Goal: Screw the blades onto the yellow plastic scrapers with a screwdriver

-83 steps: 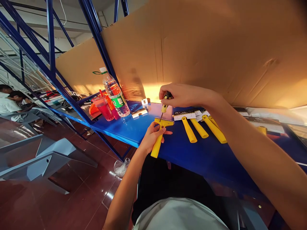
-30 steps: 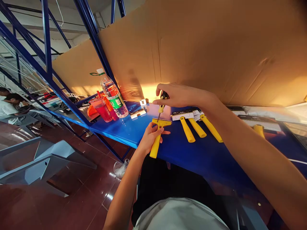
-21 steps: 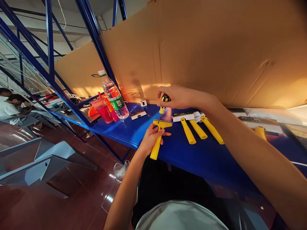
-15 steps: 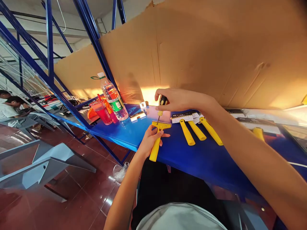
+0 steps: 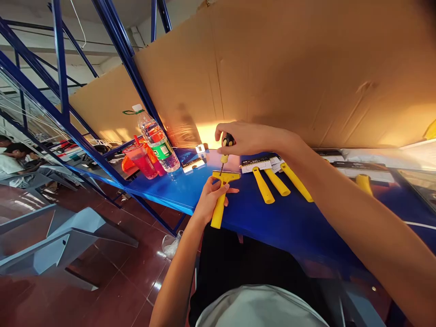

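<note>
My left hand [image 5: 208, 198] is closed around a yellow scraper [image 5: 218, 213], its wide head up and its handle slanting toward me at the table's near edge. From above, my right hand [image 5: 240, 137] grips a screwdriver [image 5: 224, 158] with a black and yellow handle. The screwdriver's thin shaft points down and meets the left part of the scraper's head; its very tip is too small to make out. To the right lie several more scrapers with yellow handles [image 5: 263, 186], their heads in black and white card sleeves [image 5: 256, 164].
On the blue table [image 5: 170, 193] stand a water bottle [image 5: 160, 147] and a red cup [image 5: 143, 162] at left, near a small box [image 5: 194, 165]. A cardboard wall [image 5: 272, 68] rises behind. A blue frame post [image 5: 136, 77] and a grey chair [image 5: 81, 236] are on the left.
The view has shifted slightly. My left hand still holds the scraper and my right hand the screwdriver, whose tip stays at the scraper's head.
</note>
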The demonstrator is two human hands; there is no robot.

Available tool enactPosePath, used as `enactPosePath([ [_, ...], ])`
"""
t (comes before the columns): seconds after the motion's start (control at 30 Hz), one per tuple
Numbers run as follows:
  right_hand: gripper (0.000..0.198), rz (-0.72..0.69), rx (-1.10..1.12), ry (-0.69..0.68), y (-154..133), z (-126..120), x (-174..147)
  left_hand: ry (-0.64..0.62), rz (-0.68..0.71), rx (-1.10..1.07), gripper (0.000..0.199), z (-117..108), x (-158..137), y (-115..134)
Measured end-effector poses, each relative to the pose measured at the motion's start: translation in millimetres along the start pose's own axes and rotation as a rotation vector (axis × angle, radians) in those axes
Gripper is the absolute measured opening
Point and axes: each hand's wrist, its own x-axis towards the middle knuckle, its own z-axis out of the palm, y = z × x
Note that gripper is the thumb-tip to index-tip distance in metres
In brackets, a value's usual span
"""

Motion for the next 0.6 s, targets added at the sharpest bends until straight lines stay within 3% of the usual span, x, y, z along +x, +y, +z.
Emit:
enactPosePath([
  [0.6, 0.031, -0.003, 0.001, 0.003, -0.4, 0.6, 0.6, 0.006, -0.004, -0.018, 0.056, -2.7, 1.9, -4.3],
])
